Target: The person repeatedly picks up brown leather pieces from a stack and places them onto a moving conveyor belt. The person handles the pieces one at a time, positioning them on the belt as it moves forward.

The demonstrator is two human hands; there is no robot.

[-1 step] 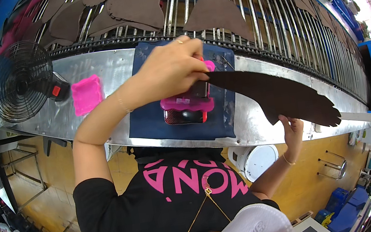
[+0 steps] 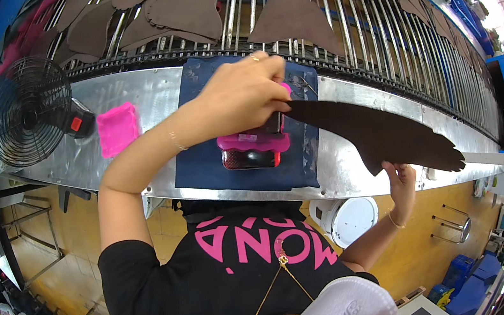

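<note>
Between my two hands a dark brown cut piece of leather-like material is held up, with a notched right end. My left hand pinches its pointed left tip, over a dark blue mat. On the mat below that hand lies a black and red object, its kind unclear, with a bright pink scalloped holder across it; my hand hides part of both. My right hand grips the piece's lower edge between thumb and fingers, near the front of the metal table.
Beyond the table runs a rack of metal rods, edged by a chain, carrying several brown pieces. At left stand a black fan and a pink tray. A white bucket and a metal stool are on the yellow floor.
My left hand has shifted slightly to the right, carrying the piece's tip with it. My right hand and its end of the piece have moved a little too.
</note>
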